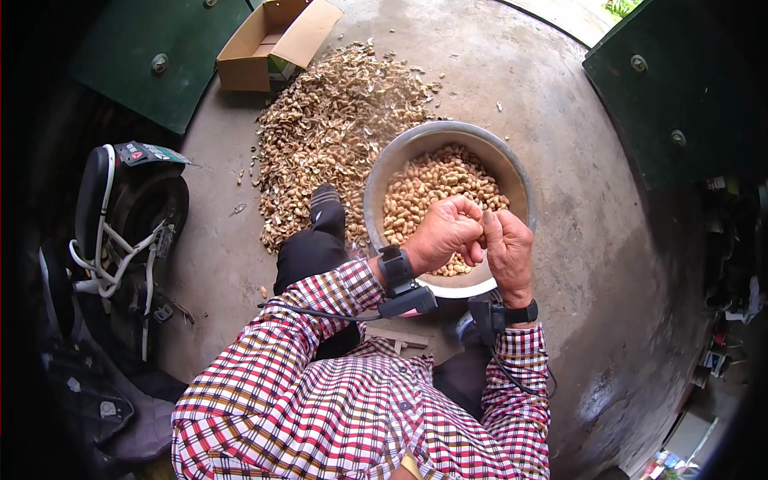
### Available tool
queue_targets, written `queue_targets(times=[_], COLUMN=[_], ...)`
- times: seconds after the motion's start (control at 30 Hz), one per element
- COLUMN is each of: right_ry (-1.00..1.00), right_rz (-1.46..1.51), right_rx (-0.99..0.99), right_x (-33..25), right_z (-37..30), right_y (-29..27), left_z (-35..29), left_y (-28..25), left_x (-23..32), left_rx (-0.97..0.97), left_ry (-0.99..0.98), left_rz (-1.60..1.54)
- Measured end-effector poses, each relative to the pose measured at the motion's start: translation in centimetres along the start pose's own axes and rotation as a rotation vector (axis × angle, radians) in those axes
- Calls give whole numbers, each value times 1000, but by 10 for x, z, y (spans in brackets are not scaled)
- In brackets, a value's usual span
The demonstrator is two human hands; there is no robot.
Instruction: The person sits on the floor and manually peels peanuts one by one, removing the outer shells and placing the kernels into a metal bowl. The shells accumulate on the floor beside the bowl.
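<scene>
Over the near part of a wide metal basin [518, 178], my left hand [445, 235] and my right hand [510, 250] meet with their fingertips together. Both are closed in a pinch, and whatever lies between the fingers is hidden. Below them, unshelled peanuts [436, 180] fill much of the basin's bottom. A broad heap of peanut shells [320, 132] spreads over the floor to the left of the basin, reaching my foot.
An open cardboard box [244, 74] stands at the heap's far left edge. A child's bicycle [120, 232] is at the left. Green doors [680, 88] flank the concrete floor [596, 240]. Assorted items crowd the right edge.
</scene>
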State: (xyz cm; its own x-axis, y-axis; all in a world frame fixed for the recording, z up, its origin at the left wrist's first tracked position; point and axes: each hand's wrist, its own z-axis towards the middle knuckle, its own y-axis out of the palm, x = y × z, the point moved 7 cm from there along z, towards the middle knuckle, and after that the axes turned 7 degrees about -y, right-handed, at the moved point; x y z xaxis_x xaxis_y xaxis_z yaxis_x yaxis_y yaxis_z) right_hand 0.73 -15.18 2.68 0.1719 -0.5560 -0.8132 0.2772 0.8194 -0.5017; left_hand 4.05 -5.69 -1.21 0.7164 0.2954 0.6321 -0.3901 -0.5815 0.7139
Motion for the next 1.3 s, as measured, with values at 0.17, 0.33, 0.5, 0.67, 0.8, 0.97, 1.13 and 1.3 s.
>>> queue_targets(times=[0.17,0.33,0.5,0.67,0.8,0.97,1.13,1.3], right_ry=[-25,-26,21,178,209,224,139,120], right_rz=[-26,-108,-49,178,235,209,98,73], right_rx=[57,132,145,149,185,151,160,181], right_x=[-14,-19,-5,9,10,8,8,6], right_z=[4,6,1,-3,-4,-1,-1,-3], right_y=[3,1,6,10,11,6,2,-1], left_z=[-1,-1,0,2,5,6,12,12], left_y=[-2,-3,-5,-7,-8,-4,-5,-3], left_x=[1,2,0,-5,-9,-11,-18,-18], left_rx=[59,101,145,115,65,10,-74,-97], left_ry=[11,-25,-14,-44,-38,-40,-84,-93], left_rz=[-18,-26,-15,-122,-194,-198,-165,-238])
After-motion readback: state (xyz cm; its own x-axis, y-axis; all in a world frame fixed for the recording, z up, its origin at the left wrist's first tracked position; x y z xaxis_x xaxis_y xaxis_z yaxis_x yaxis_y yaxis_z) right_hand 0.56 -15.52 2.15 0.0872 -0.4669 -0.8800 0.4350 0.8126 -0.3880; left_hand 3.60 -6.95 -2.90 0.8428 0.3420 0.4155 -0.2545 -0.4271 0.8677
